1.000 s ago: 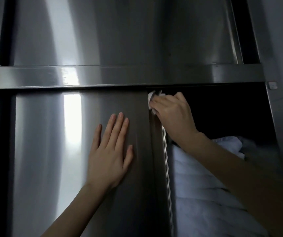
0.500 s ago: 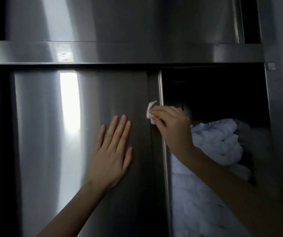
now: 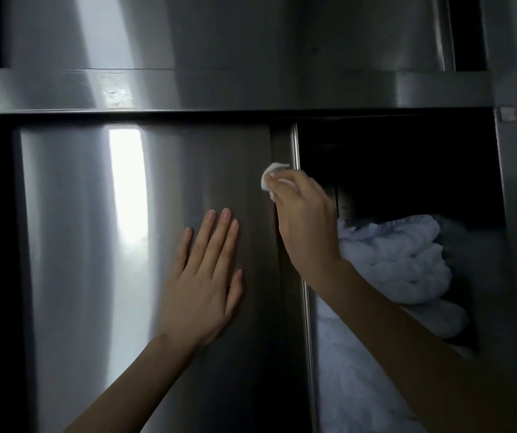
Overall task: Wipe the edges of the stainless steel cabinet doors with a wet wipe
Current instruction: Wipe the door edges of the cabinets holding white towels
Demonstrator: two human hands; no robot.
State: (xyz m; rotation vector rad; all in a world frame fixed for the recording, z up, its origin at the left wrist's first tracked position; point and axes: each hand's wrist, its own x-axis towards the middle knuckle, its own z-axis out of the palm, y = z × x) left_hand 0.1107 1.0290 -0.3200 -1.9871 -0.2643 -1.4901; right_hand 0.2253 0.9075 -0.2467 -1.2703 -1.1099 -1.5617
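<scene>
Two hands meet the door (image 3: 94,276): the left hand (image 3: 202,289) lies flat on its face, fingers straight and pointing up, while the right hand (image 3: 305,220) pinches a bunched wipe (image 3: 269,176) against its right edge (image 3: 282,145). That edge runs vertically, beside an open compartment (image 3: 407,157) holding white cloth (image 3: 400,260).

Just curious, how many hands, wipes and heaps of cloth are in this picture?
Bare hands: 2 (left hand, right hand)
Small crumpled white wet wipe: 1
Heap of crumpled white cloth: 1
Total: 4
</scene>
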